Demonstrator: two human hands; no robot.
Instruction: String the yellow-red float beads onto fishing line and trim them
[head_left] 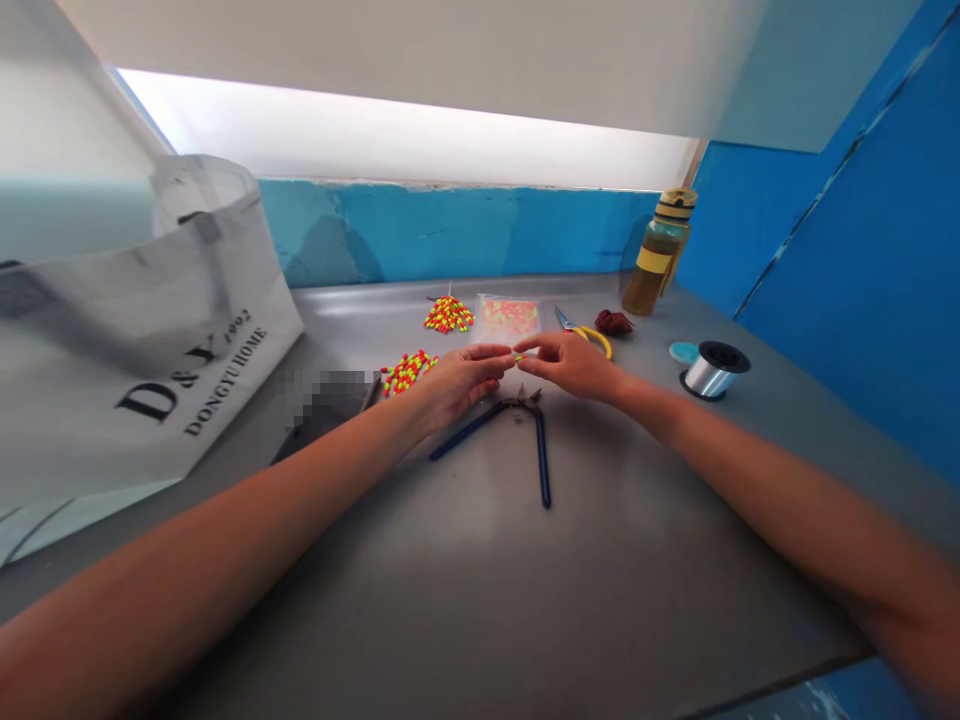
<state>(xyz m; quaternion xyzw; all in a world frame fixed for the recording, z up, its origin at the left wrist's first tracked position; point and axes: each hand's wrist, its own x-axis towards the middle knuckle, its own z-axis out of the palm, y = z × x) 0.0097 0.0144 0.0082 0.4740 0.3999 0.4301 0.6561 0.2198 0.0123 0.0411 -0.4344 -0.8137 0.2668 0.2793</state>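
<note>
My left hand [463,382] and my right hand [564,362] meet fingertip to fingertip above the table. Between the right thumb and forefinger shows a tiny yellow-green bead [518,359]. The left thumb and fingertips are pinched together right beside it; what they hold is too small to make out. Just below the hands lie pliers [541,450] with dark blue handles spread apart. A pile of red-and-yellow oval beads [406,373] lies by my left wrist, and a second bead pile [449,315] farther back. Behind my fingers is a clear bag of similar beads [508,318].
Yellow-handled scissors [598,340] and a dark red bundle of cord [613,322] lie beyond my right hand. Farther right are a spool of clear line [711,372], a teal disc [684,352] and an upright bottle [654,262]. A large white bag [225,330] stands left.
</note>
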